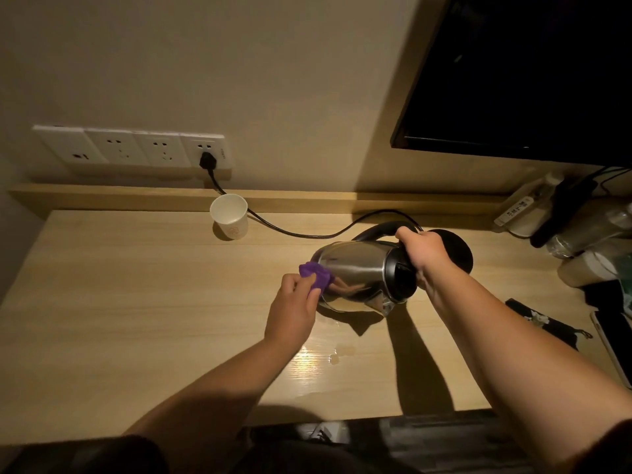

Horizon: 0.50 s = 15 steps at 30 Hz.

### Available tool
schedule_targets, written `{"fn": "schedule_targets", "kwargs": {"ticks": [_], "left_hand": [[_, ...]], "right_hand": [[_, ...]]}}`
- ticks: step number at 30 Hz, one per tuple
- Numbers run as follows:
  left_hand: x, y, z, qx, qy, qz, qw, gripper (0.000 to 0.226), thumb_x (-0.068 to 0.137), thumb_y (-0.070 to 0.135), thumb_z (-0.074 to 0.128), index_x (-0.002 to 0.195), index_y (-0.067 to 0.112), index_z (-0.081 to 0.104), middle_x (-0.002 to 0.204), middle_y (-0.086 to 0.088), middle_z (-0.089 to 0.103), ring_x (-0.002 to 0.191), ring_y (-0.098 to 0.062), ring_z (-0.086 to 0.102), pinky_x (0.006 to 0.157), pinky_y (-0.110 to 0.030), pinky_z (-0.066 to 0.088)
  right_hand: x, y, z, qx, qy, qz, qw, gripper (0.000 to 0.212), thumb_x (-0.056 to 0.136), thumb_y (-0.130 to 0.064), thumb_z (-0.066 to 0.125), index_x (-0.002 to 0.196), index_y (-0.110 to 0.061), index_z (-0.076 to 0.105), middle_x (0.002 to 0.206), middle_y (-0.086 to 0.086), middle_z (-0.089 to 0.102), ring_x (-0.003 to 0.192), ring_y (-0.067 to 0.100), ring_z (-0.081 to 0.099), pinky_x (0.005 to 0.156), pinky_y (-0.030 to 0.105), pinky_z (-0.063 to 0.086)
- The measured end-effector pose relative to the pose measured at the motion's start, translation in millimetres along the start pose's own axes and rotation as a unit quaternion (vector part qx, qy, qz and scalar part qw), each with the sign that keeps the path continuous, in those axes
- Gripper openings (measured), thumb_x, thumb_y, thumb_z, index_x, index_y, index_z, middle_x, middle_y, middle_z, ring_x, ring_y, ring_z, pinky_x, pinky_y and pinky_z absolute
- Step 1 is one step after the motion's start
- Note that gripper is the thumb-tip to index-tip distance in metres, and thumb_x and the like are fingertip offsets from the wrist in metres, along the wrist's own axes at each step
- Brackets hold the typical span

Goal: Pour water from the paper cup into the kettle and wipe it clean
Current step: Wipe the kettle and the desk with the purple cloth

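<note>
Pale wooden desk (119, 302), paper cup (229, 213) upright; black kettle base (458, 249); water puddles (337, 355)

Both forearms are bare and extend forward from the lower edge of the view, converging slightly toward the middle. Dark sleeves show at the bottom corners.

Left hand (292, 311) — back of hand facing the camera, wrist roughly in line with the forearm, fingers curled forward and pinching a purple cloth (316, 273) at the fingertips. The thumb lies on the upper side of the grip.

Right hand (424, 251) — raised higher and further forward than the left, fingers wrapped over a black handle (379, 230), knuckles up, wrist bent downward relative to the forearm. The two hands are apart, not touching.
</note>
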State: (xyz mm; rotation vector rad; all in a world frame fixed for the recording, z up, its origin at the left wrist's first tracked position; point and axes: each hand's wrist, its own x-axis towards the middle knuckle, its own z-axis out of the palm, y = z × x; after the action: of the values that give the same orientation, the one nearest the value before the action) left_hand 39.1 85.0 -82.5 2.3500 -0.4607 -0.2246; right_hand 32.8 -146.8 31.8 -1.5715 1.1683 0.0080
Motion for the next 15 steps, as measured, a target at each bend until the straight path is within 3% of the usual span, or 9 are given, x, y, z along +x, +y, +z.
{"fn": "schedule_targets", "kwargs": {"ticks": [5, 9, 12, 15], "left_hand": [[-23.5, -8.1, 11.0, 0.06, -0.037, 0.031, 0.997, 0.032, 0.1, 0.032, 0.045, 0.129, 0.019, 0.052, 0.12, -0.002, 0.048, 0.093, -0.013, 0.052, 0.077, -0.025, 0.047], [-39.2, -14.1, 17.7, 0.064, -0.119, 0.047, 0.99, 0.033, 0.101, 0.034, 0.041, 0.129, 0.021, 0.054, 0.12, 0.0, 0.048, 0.098, -0.014, 0.053, 0.083, -0.028, 0.046], [-34.7, -13.8, 11.1, 0.042, -0.107, 0.016, 0.993, 0.036, 0.101, 0.034, 0.04, 0.134, 0.023, 0.05, 0.123, 0.001, 0.047, 0.097, -0.013, 0.054, 0.078, -0.023, 0.043], [-26.2, -19.2, -2.4, 0.02, -0.088, -0.011, 0.996, 0.035, 0.101, 0.036, 0.041, 0.133, 0.024, 0.05, 0.124, 0.001, 0.047, 0.092, -0.011, 0.052, 0.077, -0.023, 0.042]], "right_hand": [[-4.2, 0.9, 4.5, 0.037, 0.032, 0.04, 0.998, 0.046, 0.085, -0.03, 0.064, 0.123, -0.006, 0.055, 0.096, 0.015, 0.067, 0.083, 0.032, 0.067, 0.064, 0.037, 0.051], [-11.1, 1.6, 11.0, 0.07, 0.061, 0.04, 0.995, 0.044, 0.087, -0.027, 0.064, 0.124, -0.006, 0.054, 0.093, 0.013, 0.065, 0.082, 0.029, 0.066, 0.076, 0.042, 0.057], [-14.7, 3.0, 18.1, 0.1, 0.077, 0.042, 0.991, 0.042, 0.089, -0.026, 0.065, 0.125, -0.008, 0.053, 0.094, 0.012, 0.066, 0.086, 0.03, 0.067, 0.09, 0.046, 0.057], [-18.1, 1.2, 23.2, 0.136, 0.078, 0.055, 0.986, 0.036, 0.091, -0.024, 0.066, 0.122, -0.011, 0.053, 0.094, 0.011, 0.066, 0.09, 0.028, 0.067, 0.092, 0.045, 0.056]]}}
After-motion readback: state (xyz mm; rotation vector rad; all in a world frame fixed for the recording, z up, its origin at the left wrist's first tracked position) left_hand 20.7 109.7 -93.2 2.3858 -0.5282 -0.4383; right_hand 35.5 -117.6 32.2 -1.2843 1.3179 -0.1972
